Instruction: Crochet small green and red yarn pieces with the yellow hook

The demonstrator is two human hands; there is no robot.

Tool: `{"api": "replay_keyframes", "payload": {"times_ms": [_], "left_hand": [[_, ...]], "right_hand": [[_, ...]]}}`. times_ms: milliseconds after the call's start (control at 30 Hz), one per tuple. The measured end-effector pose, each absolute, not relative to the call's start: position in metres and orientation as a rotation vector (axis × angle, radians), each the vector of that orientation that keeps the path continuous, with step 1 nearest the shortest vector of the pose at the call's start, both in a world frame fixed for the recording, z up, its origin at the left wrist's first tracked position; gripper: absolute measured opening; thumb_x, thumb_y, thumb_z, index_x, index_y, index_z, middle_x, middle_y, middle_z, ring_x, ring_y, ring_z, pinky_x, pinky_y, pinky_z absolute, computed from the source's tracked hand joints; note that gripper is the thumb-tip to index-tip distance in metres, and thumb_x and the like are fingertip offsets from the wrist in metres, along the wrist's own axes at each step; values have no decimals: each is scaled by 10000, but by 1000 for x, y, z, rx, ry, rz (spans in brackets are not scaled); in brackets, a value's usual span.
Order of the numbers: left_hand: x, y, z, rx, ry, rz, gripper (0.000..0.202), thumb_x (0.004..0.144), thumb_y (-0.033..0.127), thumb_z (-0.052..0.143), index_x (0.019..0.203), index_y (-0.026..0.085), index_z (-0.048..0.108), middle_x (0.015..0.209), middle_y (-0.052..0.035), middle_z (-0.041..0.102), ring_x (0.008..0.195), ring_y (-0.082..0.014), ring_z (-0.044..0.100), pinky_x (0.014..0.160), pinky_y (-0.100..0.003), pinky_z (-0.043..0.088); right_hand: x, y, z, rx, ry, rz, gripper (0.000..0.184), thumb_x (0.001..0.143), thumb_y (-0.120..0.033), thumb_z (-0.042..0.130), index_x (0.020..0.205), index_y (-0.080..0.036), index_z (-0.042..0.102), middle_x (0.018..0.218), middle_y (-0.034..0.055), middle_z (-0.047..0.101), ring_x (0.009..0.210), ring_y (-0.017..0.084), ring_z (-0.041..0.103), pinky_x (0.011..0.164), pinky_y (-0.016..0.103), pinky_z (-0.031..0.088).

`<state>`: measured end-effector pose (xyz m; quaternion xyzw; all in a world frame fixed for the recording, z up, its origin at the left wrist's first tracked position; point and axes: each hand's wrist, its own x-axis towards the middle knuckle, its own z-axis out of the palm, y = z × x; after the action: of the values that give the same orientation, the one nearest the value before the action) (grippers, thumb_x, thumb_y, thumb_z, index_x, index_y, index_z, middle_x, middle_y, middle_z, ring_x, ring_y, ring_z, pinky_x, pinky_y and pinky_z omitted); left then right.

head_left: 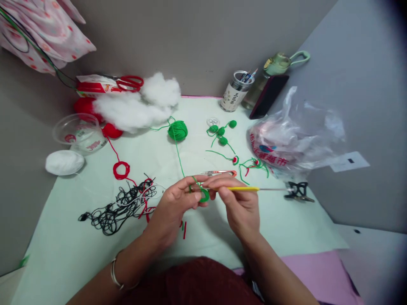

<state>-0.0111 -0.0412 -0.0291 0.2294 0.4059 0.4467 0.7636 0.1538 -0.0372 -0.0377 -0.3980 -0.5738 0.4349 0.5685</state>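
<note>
My left hand (181, 195) pinches a small ring of green crochet work (204, 195), with a green strand running over its fingers. In my right hand (240, 203) is a crochet hook (243, 189) with a yellow grip, held level, its tip at the green piece. The strand leads back to a green yarn ball (177, 131) on the table. Just beyond my fingers lies a small orange-handled thread snip (227, 173). Several green crocheted balls (221, 131) with loose tails lie further back, and small red-and-green pieces (257, 162) rest nearer on the right.
Tangled black cord (111, 212) lies left of my left hand. White stuffing (133, 110), red scissors (130, 83), a clear plastic tub (78, 133) and white yarn (65, 162) stand back left. A pen can (235, 93), a phone (269, 97) and a plastic bag (295, 135) are on the right.
</note>
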Motion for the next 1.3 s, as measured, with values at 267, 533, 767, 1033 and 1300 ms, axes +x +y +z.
{"api": "replay_keyframes", "payload": {"times_ms": [267, 533, 767, 1033, 1300], "left_hand": [[-16, -39, -30, 492, 875, 964, 335, 823, 254, 807, 1154, 203, 808, 898, -27, 697, 782, -143, 601, 797, -285, 471], [-14, -41, -27, 372, 836, 961, 468, 808, 269, 847, 1264, 196, 768, 813, 1, 676, 680, -107, 567, 704, -235, 493], [-17, -37, -30, 398, 848, 954, 419, 786, 224, 872, 1198, 208, 800, 825, 3, 673, 707, -99, 573, 717, -220, 519], [-8, -44, -33, 454, 861, 985, 552, 810, 270, 859, 1344, 211, 733, 886, -20, 717, 818, -150, 634, 811, -265, 511], [-16, -36, -29, 374, 832, 973, 214, 787, 241, 833, 993, 184, 850, 897, -43, 720, 807, -144, 625, 831, -282, 535]], "right_hand": [[155, -39, -37, -899, -1313, 1085, 218, 1071, -291, 550, 1021, -241, 755, 947, 47, 774, 712, 153, 701, 666, 321, 608], [155, -50, -37, -943, -2015, 214, 327, 978, -115, 660, 1202, -326, 770, 1078, 49, 796, 971, 210, 766, 801, 322, 642], [157, -37, -36, -952, -1432, 858, 230, 1067, -271, 549, 1032, -237, 774, 870, 44, 751, 694, 170, 696, 668, 349, 614], [147, -46, -52, -992, -1819, 226, 385, 953, -105, 692, 1236, -351, 777, 1129, 71, 774, 947, 216, 735, 766, 363, 625], [157, -36, -39, -923, -1217, 995, 196, 1038, -284, 614, 989, -251, 801, 878, 34, 743, 679, 150, 649, 634, 321, 556]]}}
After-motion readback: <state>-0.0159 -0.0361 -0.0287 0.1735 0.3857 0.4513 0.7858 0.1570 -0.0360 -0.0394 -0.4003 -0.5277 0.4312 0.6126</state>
